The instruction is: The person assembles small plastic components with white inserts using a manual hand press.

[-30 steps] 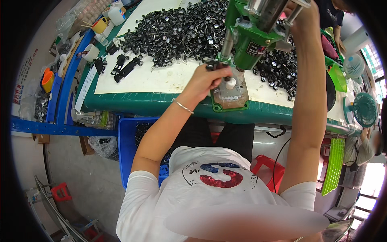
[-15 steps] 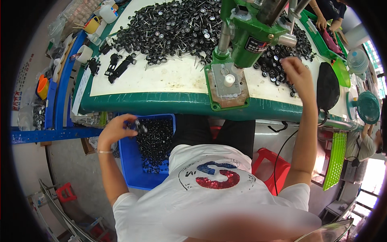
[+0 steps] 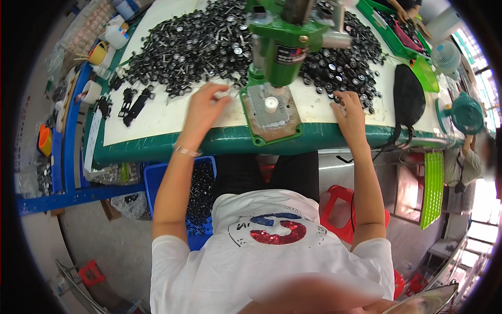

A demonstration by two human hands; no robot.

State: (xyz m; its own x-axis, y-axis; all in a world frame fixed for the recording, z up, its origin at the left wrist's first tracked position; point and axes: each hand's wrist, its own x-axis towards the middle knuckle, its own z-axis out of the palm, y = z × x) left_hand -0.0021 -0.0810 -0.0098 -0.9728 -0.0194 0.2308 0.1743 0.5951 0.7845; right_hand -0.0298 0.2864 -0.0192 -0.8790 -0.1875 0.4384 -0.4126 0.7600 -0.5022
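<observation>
At the green press [image 3: 282, 47] on the counter [image 3: 157, 118] | I see left hand [image 3: 201, 107] grip pinching a small pale part [image 3: 224, 94] just left of its base plate [image 3: 269, 112] | right hand [image 3: 349, 112] grip fingering black parts [image 3: 345, 68] right of it; clench unclear.

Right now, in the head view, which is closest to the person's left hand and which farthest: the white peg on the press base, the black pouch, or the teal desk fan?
From the left hand:
1. White peg on the green press's base plate, just to its right.
2. Black pouch, farther right on the table.
3. Teal desk fan, at the table's far right end.
</observation>
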